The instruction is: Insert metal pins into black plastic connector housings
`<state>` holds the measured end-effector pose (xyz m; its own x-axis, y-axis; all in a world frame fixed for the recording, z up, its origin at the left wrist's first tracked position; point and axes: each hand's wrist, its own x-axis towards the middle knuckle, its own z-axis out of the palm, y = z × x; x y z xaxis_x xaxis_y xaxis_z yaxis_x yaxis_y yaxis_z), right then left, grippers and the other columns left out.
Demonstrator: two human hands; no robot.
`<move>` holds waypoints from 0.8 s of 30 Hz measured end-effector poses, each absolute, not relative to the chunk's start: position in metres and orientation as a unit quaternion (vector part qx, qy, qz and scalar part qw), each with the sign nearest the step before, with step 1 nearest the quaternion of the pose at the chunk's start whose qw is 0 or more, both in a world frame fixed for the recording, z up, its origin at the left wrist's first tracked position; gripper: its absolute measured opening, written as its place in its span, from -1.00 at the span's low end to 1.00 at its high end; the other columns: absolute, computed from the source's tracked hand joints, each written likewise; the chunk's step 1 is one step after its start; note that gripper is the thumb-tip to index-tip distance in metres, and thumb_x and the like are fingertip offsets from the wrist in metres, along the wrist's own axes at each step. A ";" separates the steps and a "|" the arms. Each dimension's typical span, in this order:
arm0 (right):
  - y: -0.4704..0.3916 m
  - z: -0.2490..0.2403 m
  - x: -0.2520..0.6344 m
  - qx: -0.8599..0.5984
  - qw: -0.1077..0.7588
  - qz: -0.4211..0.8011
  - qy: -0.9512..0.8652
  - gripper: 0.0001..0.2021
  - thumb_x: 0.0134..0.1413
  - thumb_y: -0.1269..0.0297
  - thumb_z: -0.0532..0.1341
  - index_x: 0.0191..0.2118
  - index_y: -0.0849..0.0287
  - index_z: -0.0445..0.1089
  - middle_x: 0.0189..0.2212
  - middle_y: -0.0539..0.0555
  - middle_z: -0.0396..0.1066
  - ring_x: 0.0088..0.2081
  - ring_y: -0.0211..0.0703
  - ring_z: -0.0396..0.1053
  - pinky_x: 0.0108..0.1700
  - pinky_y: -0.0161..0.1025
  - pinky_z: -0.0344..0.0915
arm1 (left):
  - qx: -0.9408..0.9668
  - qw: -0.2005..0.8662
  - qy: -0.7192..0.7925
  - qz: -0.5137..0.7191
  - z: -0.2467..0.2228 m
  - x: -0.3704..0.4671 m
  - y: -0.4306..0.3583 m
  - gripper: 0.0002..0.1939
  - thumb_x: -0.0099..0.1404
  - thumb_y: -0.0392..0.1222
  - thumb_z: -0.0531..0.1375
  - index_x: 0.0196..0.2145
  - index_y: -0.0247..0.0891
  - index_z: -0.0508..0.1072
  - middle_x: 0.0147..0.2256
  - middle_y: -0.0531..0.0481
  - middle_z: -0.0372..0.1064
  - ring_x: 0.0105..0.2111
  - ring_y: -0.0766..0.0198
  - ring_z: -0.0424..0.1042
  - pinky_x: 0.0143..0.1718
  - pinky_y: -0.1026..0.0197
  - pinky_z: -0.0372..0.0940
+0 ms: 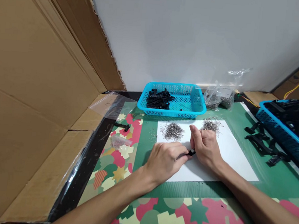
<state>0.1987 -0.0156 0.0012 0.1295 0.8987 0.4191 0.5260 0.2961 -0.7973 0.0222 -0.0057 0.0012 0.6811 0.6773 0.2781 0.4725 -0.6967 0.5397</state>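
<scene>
My left hand [166,159] is closed around a slim black plastic part [191,153] above a white sheet of paper [236,162]. The part's far end pokes out toward my right hand [206,145], which is curled with its thumb up and its fingers at that end. Whatever sits inside the right fingers is hidden. Behind the left hand lies a pile of tiny metal pieces [173,131] on the paper. A second pile of such pieces [211,125] is just behind the right hand.
A blue basket [186,115] with black parts [159,99] stands at the back. Clear bags [219,99] of small pieces lean beside it. Loose black parts [263,140] lie near a fuller blue basket [283,121] at right. Cardboard [31,79] walls the left side.
</scene>
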 end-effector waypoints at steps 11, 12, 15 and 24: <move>-0.017 -0.010 0.193 -0.540 0.497 0.122 -0.668 -0.25 0.52 -0.09 0.00 -0.75 0.11 0.21 -0.82 -0.01 0.23 -0.76 -0.32 0.16 -0.55 -0.25 0.06 | 0.893 0.207 0.338 0.213 0.006 0.024 -0.007 -0.90 0.36 -0.30 0.36 -0.35 -0.19 0.61 -0.42 0.07 0.54 -0.42 0.22 0.51 -0.40 0.20 0.16; -0.017 -0.010 0.193 -0.535 0.509 0.131 -0.661 -0.25 0.52 -0.08 0.01 -0.74 0.11 0.22 -0.82 -0.02 0.22 -0.76 -0.33 0.15 -0.56 -0.26 0.06 | 0.891 0.208 0.341 0.215 0.006 0.024 -0.007 -0.91 0.36 -0.30 0.36 -0.34 -0.19 0.61 -0.40 0.07 0.55 -0.40 0.21 0.52 -0.39 0.21 0.17; -0.016 -0.004 0.202 -0.517 0.593 0.159 -0.596 -0.26 0.52 -0.08 0.02 -0.74 0.12 0.22 -0.81 -0.04 0.20 -0.74 -0.33 0.16 -0.57 -0.28 0.08 | 0.874 0.229 0.356 0.240 0.009 0.024 -0.008 -0.97 0.37 -0.26 0.35 -0.22 -0.18 0.58 -0.27 0.06 0.60 -0.30 0.19 0.56 -0.31 0.22 0.23; 0.002 0.018 0.283 -0.545 0.610 0.277 -0.504 -0.32 0.40 -0.24 0.09 -0.67 0.08 0.11 -0.74 -0.05 0.18 -0.71 -0.29 0.12 -0.60 -0.24 0.02 | 0.713 0.420 0.440 0.350 0.019 0.023 -0.001 -0.77 0.54 0.05 0.12 -0.16 -0.16 0.30 -0.34 0.12 0.41 -0.53 0.37 0.31 -0.46 0.27 0.11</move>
<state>0.2831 0.0017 0.0180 0.3379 0.8877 0.3127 0.2122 0.2518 -0.9442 0.0231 -0.0011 0.0186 0.3686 0.9205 0.1298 0.3330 -0.2611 0.9060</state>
